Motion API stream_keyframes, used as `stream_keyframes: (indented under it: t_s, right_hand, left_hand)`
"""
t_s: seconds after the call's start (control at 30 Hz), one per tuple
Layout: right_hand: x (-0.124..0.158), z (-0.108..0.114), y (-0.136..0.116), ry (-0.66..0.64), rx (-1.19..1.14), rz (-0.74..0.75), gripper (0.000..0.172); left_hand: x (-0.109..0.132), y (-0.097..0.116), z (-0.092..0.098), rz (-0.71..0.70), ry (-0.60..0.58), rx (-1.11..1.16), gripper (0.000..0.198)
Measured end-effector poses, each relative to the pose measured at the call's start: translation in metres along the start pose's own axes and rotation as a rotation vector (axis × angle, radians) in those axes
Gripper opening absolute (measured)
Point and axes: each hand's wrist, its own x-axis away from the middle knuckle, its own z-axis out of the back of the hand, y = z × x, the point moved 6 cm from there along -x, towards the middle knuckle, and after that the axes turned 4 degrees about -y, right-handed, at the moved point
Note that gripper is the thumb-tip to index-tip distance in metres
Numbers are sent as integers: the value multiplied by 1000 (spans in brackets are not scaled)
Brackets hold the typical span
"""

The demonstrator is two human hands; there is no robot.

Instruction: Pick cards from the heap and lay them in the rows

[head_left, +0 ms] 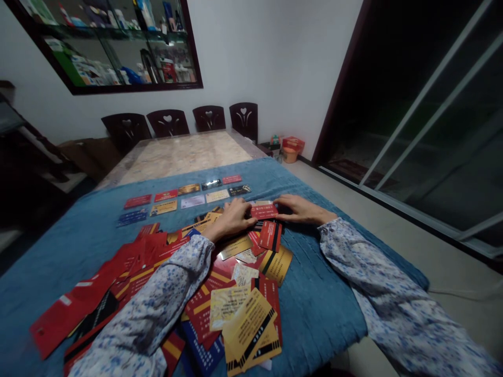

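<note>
A red card (264, 211) with white print lies between my two hands at the far right of a loose heap. My left hand (234, 217) is closed at its left edge, fingers bent. My right hand (301, 209) pinches its right edge between thumb and fingers. A paler card edge shows just behind it. Right below is another red card (271, 235) with a black stripe. The heap of red, gold and blue cards, with a gold card (251, 327) at the front, spreads under and around my left forearm. Two rows of single cards, one a gold card (164, 207), lie beyond.
A blue cloth (314, 293) covers the near part of the marble-patterned table (188, 152). Dark chairs (167, 123) line the far side. A glass-shelved cabinet is set in the wall, and an orange bucket (290, 154) stands on the floor by the sliding door.
</note>
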Motion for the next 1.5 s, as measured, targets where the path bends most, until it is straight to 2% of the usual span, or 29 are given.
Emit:
stream_keyframes:
  t_s: [0.17, 0.4, 0.7, 1.03, 1.3, 1.5]
  right_hand:
    - [0, -6, 7, -25, 51, -18, 54]
    - [-2, -10, 11, -52, 31, -13, 53]
    - [-3, -6, 5, -79, 5, -29, 47]
    - [-8, 0, 7, -66, -16, -44, 51]
    - [-27, 8, 6, -69, -11, -1, 53]
    - [-45, 11, 7, -84, 16, -10, 50]
  left_hand:
    - [3, 1, -1, -17, -5, -3, 26]
    - [3, 0, -4, -52, -15, 8, 28]
    - [0, -8, -7, -69, 3, 41, 28]
    - [-1, -9, 2, -65, -50, -34, 31]
    - [-3, -21, 12, -97, -9, -69, 32]
    - [-11, -39, 15, -113, 29, -31, 31]
